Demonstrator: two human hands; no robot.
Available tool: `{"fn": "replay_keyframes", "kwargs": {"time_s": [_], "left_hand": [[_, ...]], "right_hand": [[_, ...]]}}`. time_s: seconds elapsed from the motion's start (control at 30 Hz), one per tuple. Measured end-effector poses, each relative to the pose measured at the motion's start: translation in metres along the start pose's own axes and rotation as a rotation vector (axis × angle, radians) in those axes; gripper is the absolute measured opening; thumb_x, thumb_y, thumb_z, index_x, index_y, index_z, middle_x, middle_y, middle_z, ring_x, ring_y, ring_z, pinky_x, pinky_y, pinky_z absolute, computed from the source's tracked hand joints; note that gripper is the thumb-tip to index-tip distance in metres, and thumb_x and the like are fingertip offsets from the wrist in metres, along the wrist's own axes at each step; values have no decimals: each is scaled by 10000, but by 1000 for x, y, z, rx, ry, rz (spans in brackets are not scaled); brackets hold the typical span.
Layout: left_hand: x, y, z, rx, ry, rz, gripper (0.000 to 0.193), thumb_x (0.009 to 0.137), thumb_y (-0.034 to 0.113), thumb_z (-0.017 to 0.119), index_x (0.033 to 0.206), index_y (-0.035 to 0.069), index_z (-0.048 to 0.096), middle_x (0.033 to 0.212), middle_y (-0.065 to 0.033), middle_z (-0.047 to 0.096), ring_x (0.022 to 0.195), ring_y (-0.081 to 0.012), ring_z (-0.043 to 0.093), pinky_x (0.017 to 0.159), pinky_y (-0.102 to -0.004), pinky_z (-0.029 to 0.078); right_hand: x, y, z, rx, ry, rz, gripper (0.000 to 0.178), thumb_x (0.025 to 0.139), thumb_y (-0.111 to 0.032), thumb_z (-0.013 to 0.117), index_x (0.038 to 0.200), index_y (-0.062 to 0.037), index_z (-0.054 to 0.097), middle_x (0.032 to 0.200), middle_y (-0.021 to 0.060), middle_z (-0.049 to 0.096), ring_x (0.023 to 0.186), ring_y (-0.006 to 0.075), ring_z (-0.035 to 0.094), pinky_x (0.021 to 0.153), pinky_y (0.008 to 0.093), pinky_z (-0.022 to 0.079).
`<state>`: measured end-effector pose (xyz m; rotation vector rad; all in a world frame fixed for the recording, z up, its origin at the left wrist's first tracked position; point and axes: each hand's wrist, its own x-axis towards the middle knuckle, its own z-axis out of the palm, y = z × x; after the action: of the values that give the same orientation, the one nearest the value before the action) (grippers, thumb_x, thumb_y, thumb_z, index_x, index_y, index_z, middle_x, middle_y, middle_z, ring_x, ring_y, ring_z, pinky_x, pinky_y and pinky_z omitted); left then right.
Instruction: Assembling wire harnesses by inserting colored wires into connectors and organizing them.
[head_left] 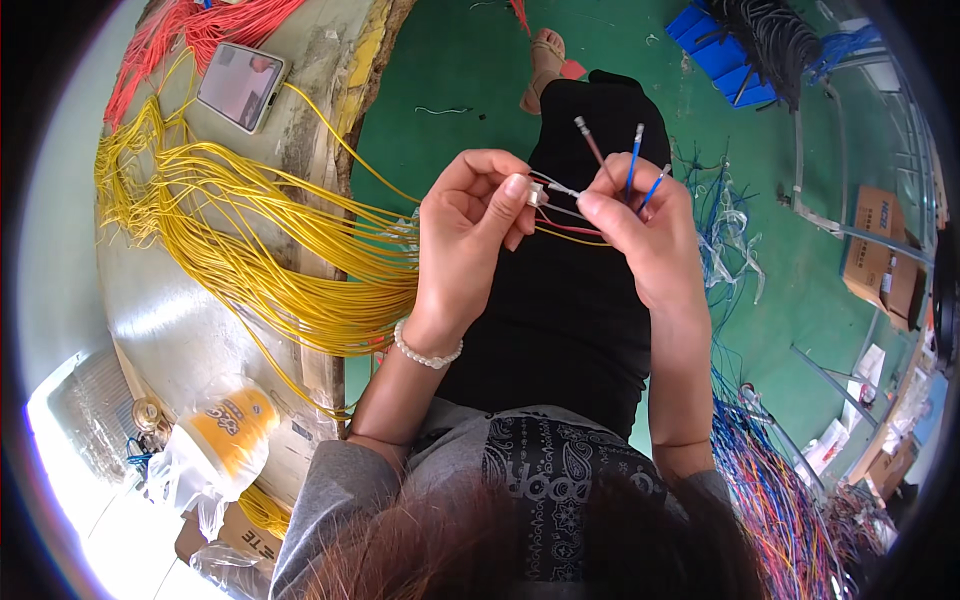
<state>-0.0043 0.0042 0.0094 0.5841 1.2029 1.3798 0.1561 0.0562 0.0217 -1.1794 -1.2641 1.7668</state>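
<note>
Above my lap, my left hand [470, 215] pinches a small white plug connector [535, 193] between thumb and fingertips. My right hand [650, 240] is just to its right, fingers closed on several thin wires. A grey wire [556, 185] runs from the right fingertips toward the connector; whether its end sits inside I cannot tell. Out of the top of the right hand stick a brown wire [592, 145] and two blue wires [634, 162], with metal terminals at their tips. Red and yellow wires pass below, between the hands.
A worn table [320, 70] at the left bears a large yellow wire bundle [270, 270], red wires [190, 35], a phone [240, 87] and a bagged yellow cup [235, 425]. Multicoloured wires [770, 500] hang at the right. Blue bins [715, 50] and a cardboard box [880, 250] stand beyond.
</note>
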Motion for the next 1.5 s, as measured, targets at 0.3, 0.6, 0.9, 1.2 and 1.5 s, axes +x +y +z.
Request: {"fn": "replay_keyframes", "kwargs": {"time_s": [0.3, 0.6, 0.9, 1.2, 1.5], "left_hand": [[-1, 0, 1, -136, 0, -45, 89, 942, 104, 570, 983, 33, 537, 785, -8, 576, 608, -56, 529, 488, -170, 373], [-4, 2, 1, 49, 31, 81, 98, 918, 68, 596, 982, 23, 536, 775, -7, 573, 599, -48, 519, 481, -165, 366], [-4, 1, 0, 60, 20, 90, 105, 914, 63, 600, 989, 22, 540, 788, -6, 568, 609, -42, 505, 501, -160, 362], [-3, -1, -1, -3, 20, 43, 103, 918, 60, 591, 995, 23, 533, 791, -5, 564, 606, -45, 499, 510, -164, 372], [-5, 1, 1, 196, -40, 188, 103, 911, 33, 591, 989, 19, 525, 811, -5, 562, 655, -41, 504, 575, -175, 421]], "right_hand": [[0, 2, 2, -141, -18, -68, 166, 797, -93, 677, 704, -49, 547, 648, -62, 501, 582, 14, 406, 530, 196, 318], [-2, 3, 5, -190, 15, -219, 191, 790, -36, 697, 703, -37, 527, 650, -49, 491, 559, 7, 374, 495, 176, 274], [-2, 7, 9, -140, 2, -295, 187, 781, 33, 671, 701, -16, 509, 691, -26, 466, 574, 17, 377, 498, 177, 277], [-4, 5, 9, -193, 0, -281, 193, 758, 3, 677, 686, -39, 503, 672, -55, 465, 557, -3, 335, 490, 177, 247], [-3, 5, 10, -179, -33, -257, 166, 778, -51, 701, 715, -39, 547, 682, -54, 490, 557, -9, 349, 495, 172, 269]]}}
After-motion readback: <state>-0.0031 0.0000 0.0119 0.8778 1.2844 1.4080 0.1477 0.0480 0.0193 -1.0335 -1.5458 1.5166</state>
